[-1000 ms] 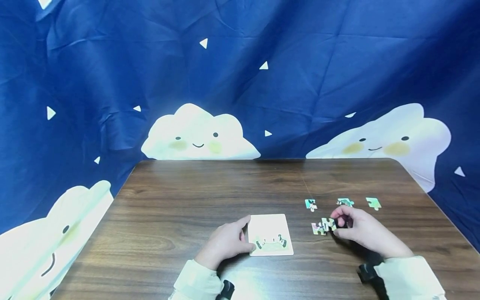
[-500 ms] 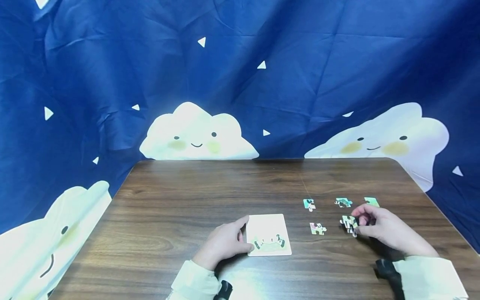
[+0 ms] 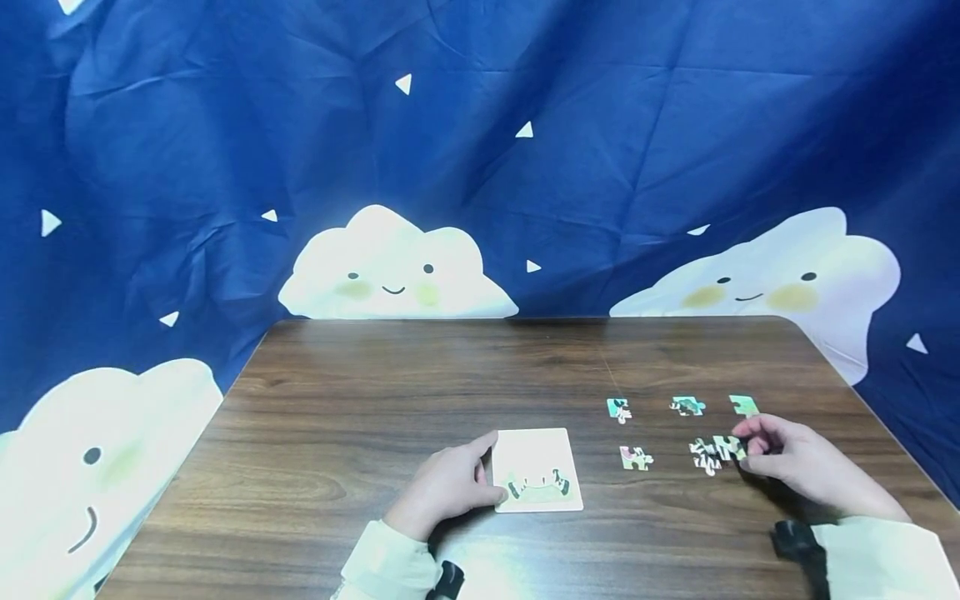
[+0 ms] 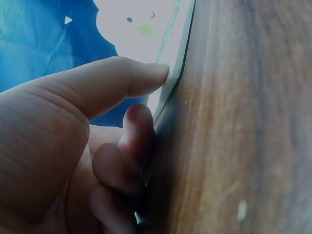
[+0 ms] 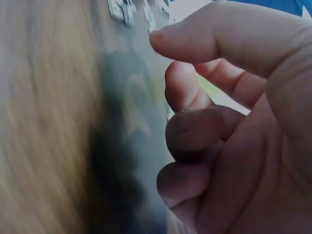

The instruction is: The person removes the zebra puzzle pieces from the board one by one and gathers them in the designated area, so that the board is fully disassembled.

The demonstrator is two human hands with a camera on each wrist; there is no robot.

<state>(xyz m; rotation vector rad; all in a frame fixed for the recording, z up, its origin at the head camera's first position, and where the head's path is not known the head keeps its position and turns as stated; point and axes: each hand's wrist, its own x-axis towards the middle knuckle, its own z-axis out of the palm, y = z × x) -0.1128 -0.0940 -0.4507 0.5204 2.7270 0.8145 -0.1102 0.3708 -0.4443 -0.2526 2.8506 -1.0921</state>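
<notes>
My left hand [image 3: 450, 487] holds the left side of a square white puzzle board [image 3: 536, 450], thumb on its near corner and index finger at the far corner. The board bears a printed black, white and green picture low down. To the right, my right hand [image 3: 795, 467] pinches a green, black and white jigsaw piece [image 3: 729, 447] between thumb and fingers, low over the table. Just left of it lies another jigsaw piece [image 3: 705, 458], seeming to touch or overlap it. In the right wrist view the pinched piece is mostly hidden and blurred.
More jigsaw pieces lie nearby: a pink and green one [image 3: 636, 457], a blue one [image 3: 618, 409], a teal one [image 3: 687, 406] and a green one [image 3: 743, 405]. The brown wooden table [image 3: 360, 400] ends at a blue curtain [image 3: 450, 150] with clouds.
My right hand has moved right along the table with a jigsaw piece, away from the pink and green one. Another piece now lies left of its fingers. The left hand stays on the board.
</notes>
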